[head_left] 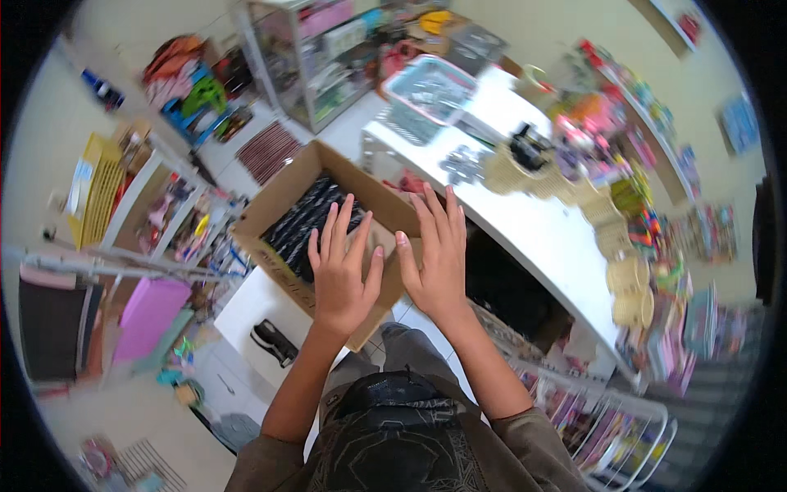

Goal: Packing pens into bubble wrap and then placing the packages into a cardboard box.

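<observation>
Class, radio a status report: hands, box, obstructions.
Left hand, right hand: spread, nothing seen held. Cardboard box: open, black bundle inside. No obstruction visible.

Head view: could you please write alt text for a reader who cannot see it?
A person's open left hand is above a box with dark, streaked contents; the open right hand is near its right side. A white counter with baskets stands to the right.

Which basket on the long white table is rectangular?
The plastic basket at the upper-left end of the white table, straight-sided; the beige woven baskets along its back edge are rounded.
</observation>
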`<state>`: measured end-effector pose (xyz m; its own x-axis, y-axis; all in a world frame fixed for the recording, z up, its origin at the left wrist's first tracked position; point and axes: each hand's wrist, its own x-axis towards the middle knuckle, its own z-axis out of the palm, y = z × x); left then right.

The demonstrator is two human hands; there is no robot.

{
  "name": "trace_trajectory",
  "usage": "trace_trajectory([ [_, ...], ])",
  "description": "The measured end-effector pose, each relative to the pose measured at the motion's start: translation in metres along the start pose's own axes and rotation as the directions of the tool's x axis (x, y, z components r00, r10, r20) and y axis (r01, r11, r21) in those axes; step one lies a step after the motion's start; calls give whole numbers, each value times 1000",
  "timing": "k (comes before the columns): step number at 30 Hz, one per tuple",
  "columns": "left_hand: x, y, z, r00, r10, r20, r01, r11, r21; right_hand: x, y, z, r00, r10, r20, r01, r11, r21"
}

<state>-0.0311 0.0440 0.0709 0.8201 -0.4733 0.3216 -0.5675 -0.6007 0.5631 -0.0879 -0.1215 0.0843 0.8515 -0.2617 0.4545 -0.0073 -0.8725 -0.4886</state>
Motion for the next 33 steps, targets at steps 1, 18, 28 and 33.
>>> trace_trajectory([
  [1,-1,13,-5,997,76,15,-75,997,-17,-9,-1,-18,1000,22,8,-22,999,-31],
  [18,-81,134,199,631,568,528,-427,823,-375,-259,125,-110,814,529,-240,-574,796,-190],
  [28,-120,111,322,526,287,800,-357,929,-98,-377,217,-56,802,597,10,-570,771,-284],
  [33,-121,102,321,576,337,745,-384,916,-118,-377,219,-50,833,544,-102,-551,801,-232],
])
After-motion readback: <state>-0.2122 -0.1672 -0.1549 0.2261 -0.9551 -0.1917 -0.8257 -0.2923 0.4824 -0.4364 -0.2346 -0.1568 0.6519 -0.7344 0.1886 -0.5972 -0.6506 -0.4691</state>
